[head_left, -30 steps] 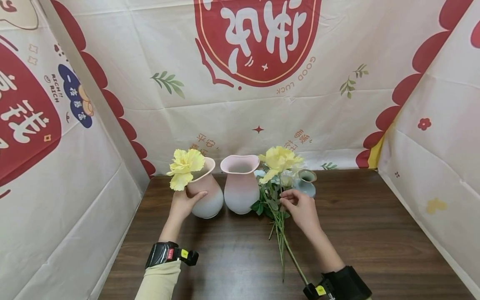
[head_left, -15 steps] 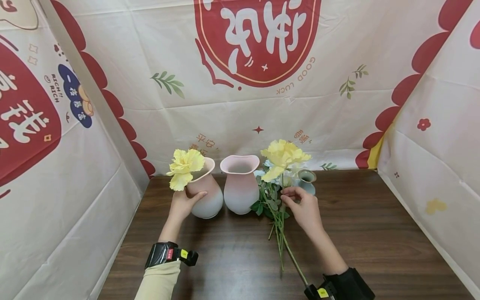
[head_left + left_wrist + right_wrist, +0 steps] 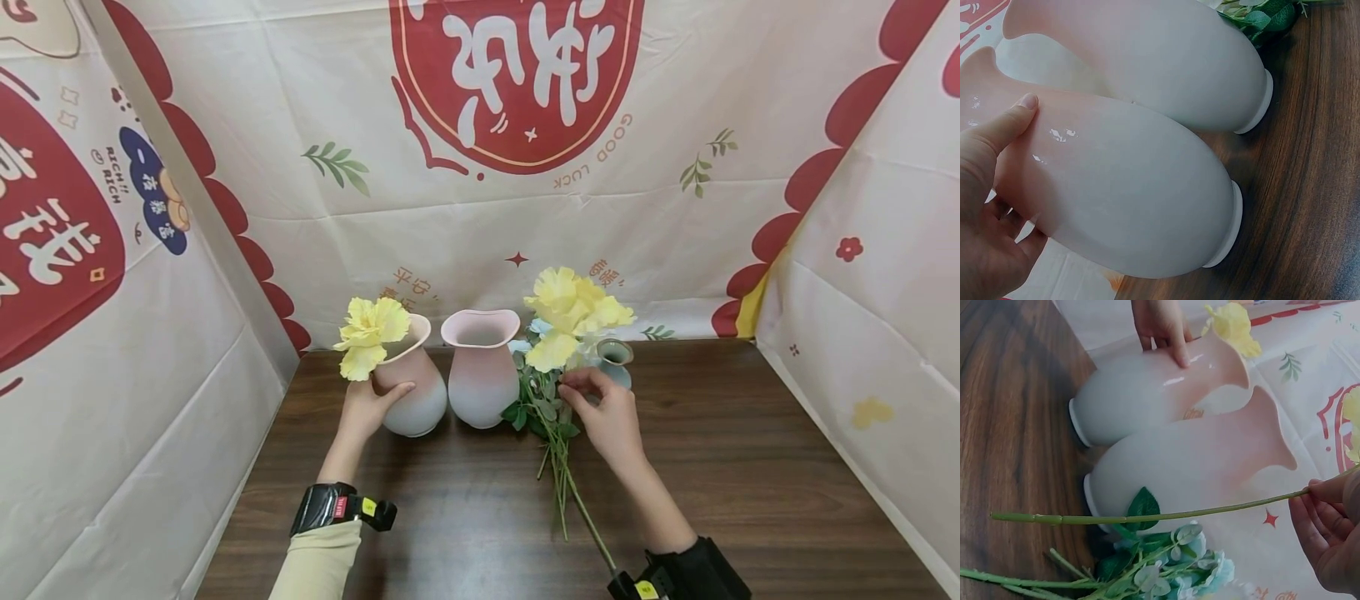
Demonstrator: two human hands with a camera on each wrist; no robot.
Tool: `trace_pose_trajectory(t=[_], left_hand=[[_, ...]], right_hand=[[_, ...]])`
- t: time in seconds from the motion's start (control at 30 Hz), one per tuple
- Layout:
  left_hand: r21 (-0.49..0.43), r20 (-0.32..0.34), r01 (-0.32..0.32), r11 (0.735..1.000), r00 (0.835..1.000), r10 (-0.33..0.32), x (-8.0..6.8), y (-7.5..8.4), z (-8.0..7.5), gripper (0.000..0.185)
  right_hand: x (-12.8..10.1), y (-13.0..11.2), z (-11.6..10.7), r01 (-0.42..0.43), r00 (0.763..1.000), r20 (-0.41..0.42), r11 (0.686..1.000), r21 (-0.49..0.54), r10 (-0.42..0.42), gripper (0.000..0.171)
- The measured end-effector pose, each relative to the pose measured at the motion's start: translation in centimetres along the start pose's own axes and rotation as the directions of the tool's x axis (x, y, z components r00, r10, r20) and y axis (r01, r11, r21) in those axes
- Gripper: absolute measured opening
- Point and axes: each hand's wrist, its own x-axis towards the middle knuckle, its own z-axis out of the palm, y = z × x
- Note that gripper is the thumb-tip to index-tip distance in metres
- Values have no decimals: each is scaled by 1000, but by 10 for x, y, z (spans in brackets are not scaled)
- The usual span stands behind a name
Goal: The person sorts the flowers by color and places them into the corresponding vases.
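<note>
My left hand [image 3: 371,406] grips the left pink-and-white vase [image 3: 408,392], which holds a yellow flower [image 3: 369,335]; its thumb lies on the vase's side [image 3: 1135,206]. A second, empty pink vase [image 3: 480,367] stands right beside it [image 3: 1166,62]. My right hand [image 3: 600,404] pinches the green stem [image 3: 1147,517] of another yellow flower [image 3: 573,312] and holds it lifted, just right of the empty vase [image 3: 1191,462]. The left hand [image 3: 1163,325] shows on the far vase [image 3: 1147,387] in the right wrist view.
A bunch of green stems and pale blue flowers [image 3: 551,425] lies on the dark wooden table [image 3: 750,467], also seen under the held stem [image 3: 1166,569]. A small blue-grey vase [image 3: 617,362] stands behind my right hand. Printed cloth walls close in the back and sides.
My right hand has raised the yellow flower, so its head now sits higher and slightly right. The left hand and both pink vases have stayed put.
</note>
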Motion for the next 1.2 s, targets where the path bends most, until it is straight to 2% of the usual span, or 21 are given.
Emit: trace_pose_trajectory(t=[0.17,0.33,0.8,1.07,1.2], left_hand=[[-5,1,-2,1000,1000,2,-1,0,0,94],[-4,-5,-4,1000,1000,4,0,0,0,94],[-7,-17,-8,1000,1000,8,1,-2,1,93],[-12,-4,1,1000,1000,-1,1,-2,0,94],[-12,-8,-7,1000,1000,7,2,-2,1,94]], right_hand=[[3,-12,0,37,999,9,996,87,-38,8],[8,-21,2,13,999,33,988,151,-18,9],[23,-46,7,54,998,17,985,166,-58,15],[33,-62,13,55,998,26,968,246,-63,16],[36,-69,15,64,997,15,966,252,-70,19]])
